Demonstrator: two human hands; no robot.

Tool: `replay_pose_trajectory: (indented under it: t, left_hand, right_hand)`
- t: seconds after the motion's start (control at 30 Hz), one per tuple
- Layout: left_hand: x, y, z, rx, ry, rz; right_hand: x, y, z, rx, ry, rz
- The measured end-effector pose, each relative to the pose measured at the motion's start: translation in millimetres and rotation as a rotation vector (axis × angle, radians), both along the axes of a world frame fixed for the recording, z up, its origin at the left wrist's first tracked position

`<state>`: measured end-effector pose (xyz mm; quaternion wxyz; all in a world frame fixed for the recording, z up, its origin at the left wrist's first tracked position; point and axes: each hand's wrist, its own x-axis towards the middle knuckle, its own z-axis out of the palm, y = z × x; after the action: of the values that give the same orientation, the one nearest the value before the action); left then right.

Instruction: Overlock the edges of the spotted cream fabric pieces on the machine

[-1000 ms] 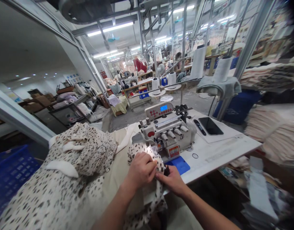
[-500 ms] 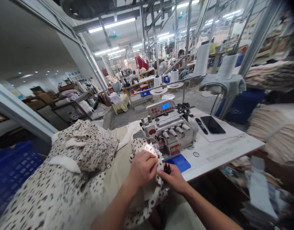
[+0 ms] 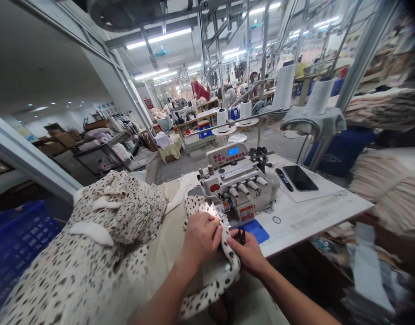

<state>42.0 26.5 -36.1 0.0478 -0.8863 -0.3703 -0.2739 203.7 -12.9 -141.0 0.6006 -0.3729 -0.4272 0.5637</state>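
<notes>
My left hand is closed on white fabric with dark spots, right in front of the lit needle area of an overlock sewing machine. A strip of the same cloth runs down past my fingers and curves below both hands. Just right of it, my right hand is closed round small black thread snips, whose tips point up. Its thumb and fingertips are by the strip's edge; whether they pinch the cloth cannot be made out. The fabric's edge under the presser foot is hidden by glare and my left fingers.
A large heap of spotted fabric lies left, beside a blue basket. On the white table are a phone, a black marker, a dark ring and a blue plate. Thread cones stand behind.
My right hand has shifted slightly right with the snips. The hanging strip now bows further out to the right and lies smoother. My left hand has moved very little.
</notes>
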Motion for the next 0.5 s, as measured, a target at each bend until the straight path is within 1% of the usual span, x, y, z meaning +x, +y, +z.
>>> replay_pose_trajectory:
  t: [0.07,0.13,0.23,0.3,0.37,0.43,0.5]
  left_hand:
    - [0.1,-8.6,-2.0,0.014,-0.017,0.048]
    - [-3.2,-22.5,-6.3,0.024,-0.058,0.081]
    - [-19.9,-47.5,-16.8,-0.013,-0.114,0.089]
    - [-40.1,-62.2,-24.8,-0.076,-0.085,0.088]
    - [-66.1,-73.2,-31.8,-0.144,-0.007,0.097]
    - [-95.0,-81.2,-37.8,-0.202,0.074,0.108]
    - [-122.6,-87.8,-44.4,-0.262,0.106,0.107]
  right_hand:
    - [0.0,-0.3,0.2,-0.008,0.016,0.006]
    - [-0.4,-0.3,-0.5,-0.041,0.049,0.016]
    - [-0.8,0.6,-2.6,-0.112,0.113,0.026]
    - [0.0,1.1,-3.5,-0.139,0.181,0.039]
    - [2.0,0.8,-3.6,-0.145,0.259,0.065]
    - [5.1,-0.3,-3.7,-0.151,0.330,0.108]
    - [8.1,-1.8,-4.5,-0.157,0.381,0.161]
